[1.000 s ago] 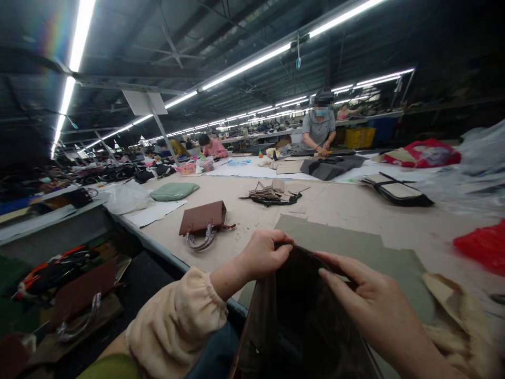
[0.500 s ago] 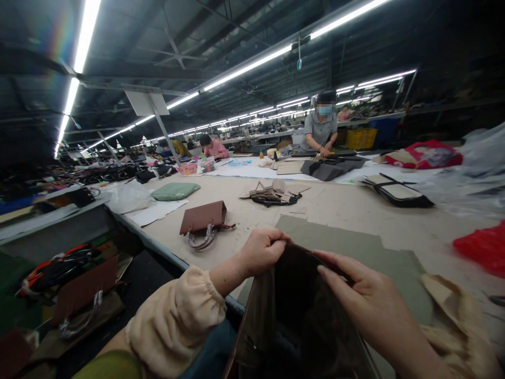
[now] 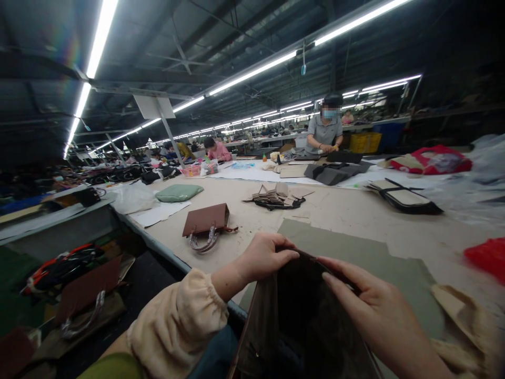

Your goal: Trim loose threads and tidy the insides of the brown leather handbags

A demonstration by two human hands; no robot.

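A dark brown handbag [image 3: 262,321] with a dark lining stands open toward me at the front edge of the table. My left hand [image 3: 266,258] pinches its far rim, thumb over the edge. My right hand [image 3: 371,300] grips the same rim a little to the right, thumb inside and fingers outside. The bag's lower part runs out of the picture at the bottom. Under and beyond it lies a grey-green sheet [image 3: 335,245]. Left of that, a reddish-brown handbag [image 3: 207,219] with plastic-wrapped handles lies on the table.
A pile of beige pieces [image 3: 278,196] sits mid-table, with a green pouch [image 3: 179,192] farther left. At right are bundled panels [image 3: 402,197] and red plastic [image 3: 489,258]. More brown bags [image 3: 89,289] rest low at left. A masked co-worker [image 3: 325,129] stands across the table.
The view has shifted slightly, so the scene sits a little lower and farther right. Both hands keep hold of the bag's rim, with little movement between them.
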